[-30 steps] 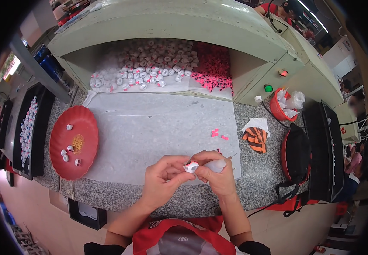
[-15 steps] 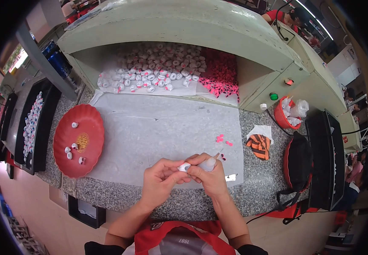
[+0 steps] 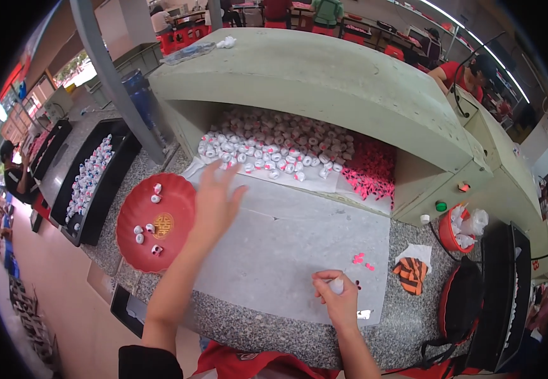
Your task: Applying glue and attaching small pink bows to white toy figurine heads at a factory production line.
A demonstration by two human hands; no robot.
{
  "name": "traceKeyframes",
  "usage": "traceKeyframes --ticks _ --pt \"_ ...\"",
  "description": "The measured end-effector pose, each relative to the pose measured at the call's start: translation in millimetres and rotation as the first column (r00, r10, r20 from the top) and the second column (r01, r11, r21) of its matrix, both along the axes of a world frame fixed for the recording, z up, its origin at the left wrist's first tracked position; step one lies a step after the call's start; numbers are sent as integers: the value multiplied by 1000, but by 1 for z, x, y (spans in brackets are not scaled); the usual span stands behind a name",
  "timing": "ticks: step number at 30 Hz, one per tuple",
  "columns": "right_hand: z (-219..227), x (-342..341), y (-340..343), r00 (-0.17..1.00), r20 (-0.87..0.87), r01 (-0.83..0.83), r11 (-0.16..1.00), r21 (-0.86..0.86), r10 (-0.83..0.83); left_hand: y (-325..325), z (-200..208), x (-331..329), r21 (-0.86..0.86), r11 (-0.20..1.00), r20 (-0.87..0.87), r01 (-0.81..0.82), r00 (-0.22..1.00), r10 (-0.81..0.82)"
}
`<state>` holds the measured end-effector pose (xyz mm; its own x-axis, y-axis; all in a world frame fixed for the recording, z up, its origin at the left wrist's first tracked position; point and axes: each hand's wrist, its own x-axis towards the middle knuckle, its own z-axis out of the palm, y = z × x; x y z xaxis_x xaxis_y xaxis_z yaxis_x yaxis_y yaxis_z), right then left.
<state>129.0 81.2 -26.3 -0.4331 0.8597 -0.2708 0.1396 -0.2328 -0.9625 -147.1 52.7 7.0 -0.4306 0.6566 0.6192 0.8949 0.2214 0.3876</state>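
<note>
My left hand is stretched out over the sheet, between the red dish and the heap of small white pieces with pink marks. Its fingers are spread and slightly blurred, and nothing shows in them. Closer to me, my right hand is closed around a small translucent squeeze bottle, resting low over the right part of the white sheet. Several white pieces lie in the scalloped dish. A few loose pink bits are on the sheet just beyond my right hand.
A pale green hood arches over the heap and a pile of pink bits. To the right are an orange striped cloth, a red tub of white bags and a black bag. A black tray of pieces stands left.
My hands have parted: the left left the white piece and reached far left, while the right kept the bottle. One more white piece lies in the dish. The whole view has shifted.
</note>
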Motion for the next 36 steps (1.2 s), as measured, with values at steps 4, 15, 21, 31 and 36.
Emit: traceKeyframes --ticks 4,15,21,31,36 --pt "-7 -8 -24 997 34 -70 995 76 67 104 -29 -18 -244 969 -60 40 997 -57" --pt "2 36 20 901 -110 430 897 107 -419 135 -68 27 88 979 -14 182 983 -182" --pt "-22 60 146 556 -438 776 630 -31 -706 96 -70 41 43 969 -22 241 970 -241" --pt "-49 83 194 445 -463 872 490 28 -766 21 -102 102 78 916 115 394 909 -401" --pt "-73 89 207 627 -194 757 530 382 -755 -25 -110 108 160 940 97 302 943 -319"
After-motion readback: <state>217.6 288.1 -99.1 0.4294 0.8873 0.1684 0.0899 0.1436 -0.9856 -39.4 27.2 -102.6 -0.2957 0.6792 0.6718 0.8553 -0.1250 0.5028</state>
